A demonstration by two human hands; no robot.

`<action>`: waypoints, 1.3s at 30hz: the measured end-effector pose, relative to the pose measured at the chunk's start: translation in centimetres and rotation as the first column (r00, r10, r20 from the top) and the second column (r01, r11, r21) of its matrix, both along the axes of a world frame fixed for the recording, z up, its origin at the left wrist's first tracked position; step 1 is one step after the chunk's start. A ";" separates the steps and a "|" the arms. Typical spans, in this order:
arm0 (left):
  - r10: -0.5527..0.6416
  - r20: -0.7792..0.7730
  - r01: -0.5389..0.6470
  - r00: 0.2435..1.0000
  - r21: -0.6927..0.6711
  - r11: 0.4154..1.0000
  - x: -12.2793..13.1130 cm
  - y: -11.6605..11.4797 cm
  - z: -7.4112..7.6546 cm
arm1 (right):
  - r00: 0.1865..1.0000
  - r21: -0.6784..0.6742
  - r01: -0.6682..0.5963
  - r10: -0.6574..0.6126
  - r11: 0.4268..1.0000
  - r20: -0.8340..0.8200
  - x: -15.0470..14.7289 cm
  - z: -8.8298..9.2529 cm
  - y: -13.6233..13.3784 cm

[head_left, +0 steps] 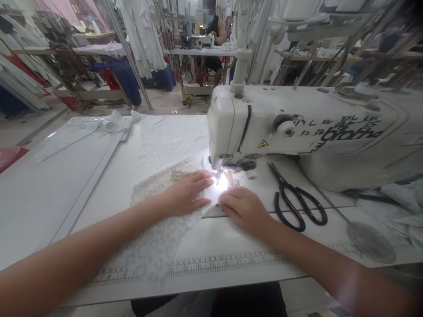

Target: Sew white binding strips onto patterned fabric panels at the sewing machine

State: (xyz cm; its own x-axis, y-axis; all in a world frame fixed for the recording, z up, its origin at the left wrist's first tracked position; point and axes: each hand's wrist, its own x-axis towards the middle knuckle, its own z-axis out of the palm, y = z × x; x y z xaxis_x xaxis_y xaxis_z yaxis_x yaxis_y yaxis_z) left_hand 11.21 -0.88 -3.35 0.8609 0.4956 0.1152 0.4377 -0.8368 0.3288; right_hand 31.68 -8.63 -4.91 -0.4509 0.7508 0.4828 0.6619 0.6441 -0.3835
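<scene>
White patterned fabric (158,237) lies across the table and runs under the needle of a white sewing machine (264,114). My left hand (187,191) rests flat on this fabric, fingers stretched out toward the lit needle area. Close to the needle on its right side, my right hand (246,207) has its fingers curled together at the fabric's edge. Whatever is pinched there is mostly hidden by the fingers and the glare, though it appears to be the fabric. A small tan label (177,175) shows beside my left fingers.
Black-handled scissors (291,198) lie right of my right hand. A thin rod ends in a round grey disc (372,242) near the front right. Ruler markings (224,263) run along the front edge. Behind, a person (216,33) sits at another machine.
</scene>
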 end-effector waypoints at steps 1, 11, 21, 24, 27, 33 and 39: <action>-0.005 0.008 0.005 1.000 0.003 1.000 0.1 0.5 0.1 | 1.000 0.006 0.010 -0.011 1.000 0.008 0.1 -0.1 0.4; 0.019 0.117 -0.004 0.993 -0.127 0.992 0.5 -2.4 0.3 | 0.993 0.000 -0.117 0.117 0.993 0.030 1.3 -0.6 2.3; -0.032 0.121 0.046 0.992 -0.115 0.992 0.3 -1.8 0.3 | 0.987 0.024 -0.124 0.121 0.992 0.104 1.8 -0.2 1.1; -0.052 0.103 0.064 0.993 -0.117 0.991 0.2 -1.8 0.3 | 0.985 0.037 -0.126 0.120 0.991 0.124 1.7 -0.1 0.8; -0.053 0.083 0.062 0.995 -0.119 0.991 0.1 -1.7 0.3 | 0.984 0.036 -0.121 0.115 0.992 0.133 1.6 0.1 0.8; -0.057 0.095 0.067 0.994 -0.101 0.993 0.3 -0.6 0.3 | 0.980 0.019 -0.048 0.043 0.999 0.196 1.5 0.0 1.4; -0.022 0.064 0.027 0.998 -0.075 0.997 0.5 1.0 0.7 | 0.967 -0.024 0.054 -0.046 0.998 0.252 1.4 -0.1 1.5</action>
